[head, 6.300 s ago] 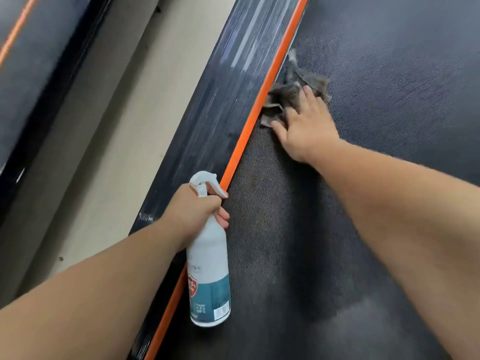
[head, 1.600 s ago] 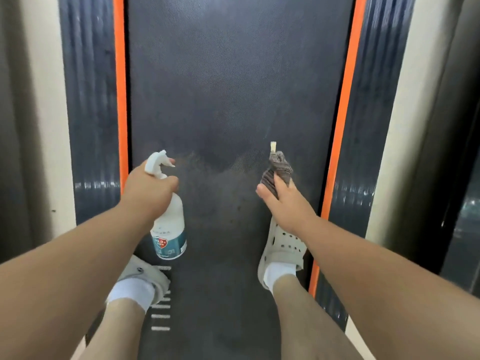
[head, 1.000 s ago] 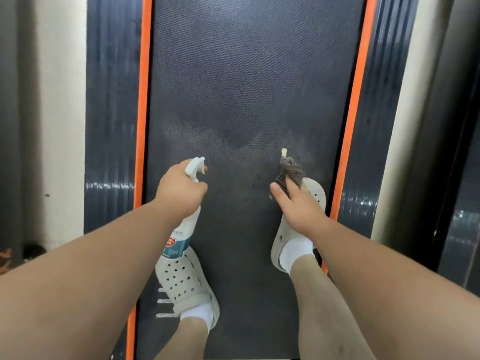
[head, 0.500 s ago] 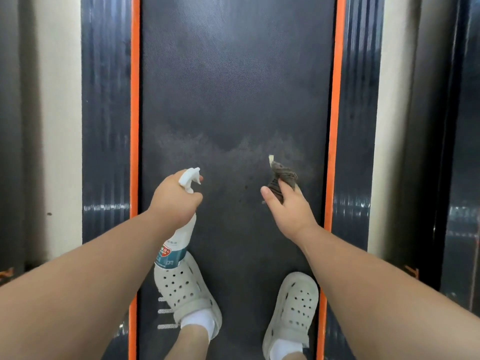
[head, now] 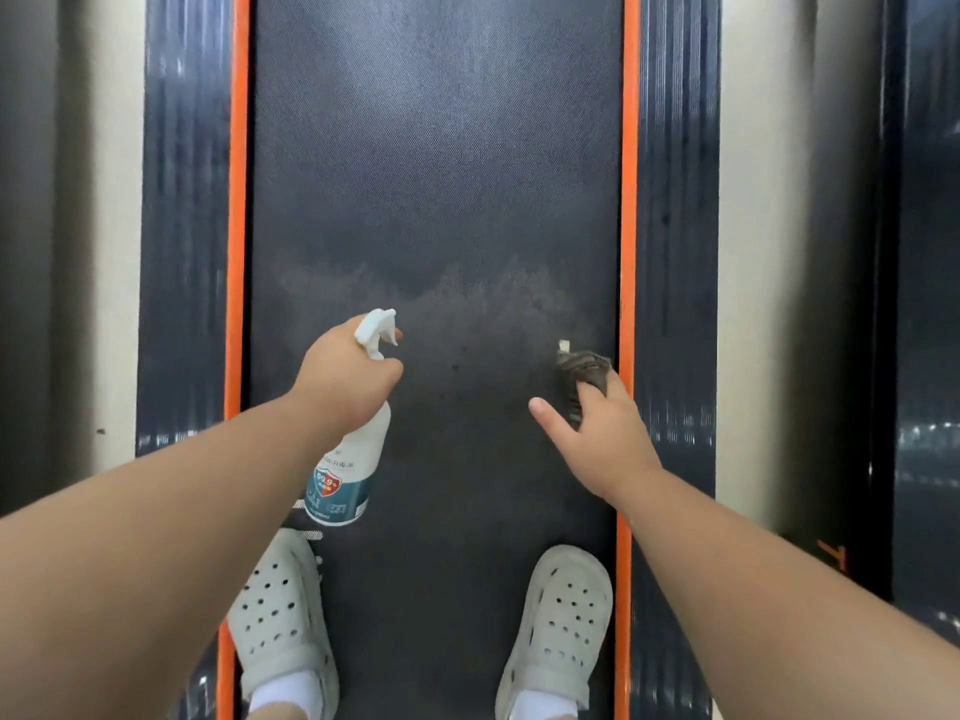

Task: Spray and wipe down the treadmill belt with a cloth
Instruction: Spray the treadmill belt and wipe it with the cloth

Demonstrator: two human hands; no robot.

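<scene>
Running up the middle of the view, the dark belt [head: 436,148] lies between two orange strips [head: 238,200] and shows a pale, hazy patch [head: 467,298] across its middle. Two white shoes [head: 280,605] stand on the belt's near end. Over the belt's left part, the left hand [head: 348,371] grasps the neck of a spray bottle [head: 343,485], its nozzle pointing forward. At the belt's right edge, the right hand [head: 602,433] grips a bunched brown cloth [head: 587,371], with the thumb stretched out.
</scene>
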